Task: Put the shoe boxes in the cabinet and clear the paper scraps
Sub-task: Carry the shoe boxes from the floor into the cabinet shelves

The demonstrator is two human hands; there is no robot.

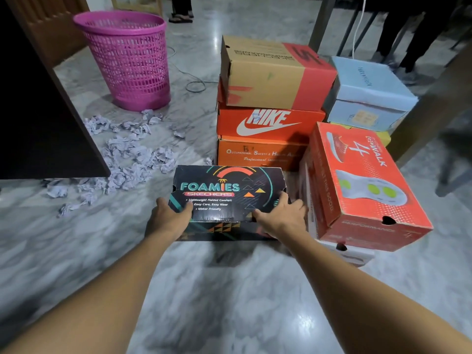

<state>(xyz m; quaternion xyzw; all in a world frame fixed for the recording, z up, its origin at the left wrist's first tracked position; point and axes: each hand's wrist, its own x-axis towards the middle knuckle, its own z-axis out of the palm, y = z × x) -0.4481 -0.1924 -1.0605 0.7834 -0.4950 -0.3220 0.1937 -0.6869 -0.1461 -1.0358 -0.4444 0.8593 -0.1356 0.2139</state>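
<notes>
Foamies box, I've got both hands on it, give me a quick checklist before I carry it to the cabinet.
1. Grip: left hand and right hand hold the Foamies box at opposite ends: ok.
2. Lid shut: ok.
3. Nothing stacked on it: ok.
4. Clearance from the red Go Walk box: cannot tell, the right hand is very close.
5. Floor to the left: not ok, paper scraps lie scattered.
6. Room in the cabinet: cannot tell, its inside is dark.
</notes>
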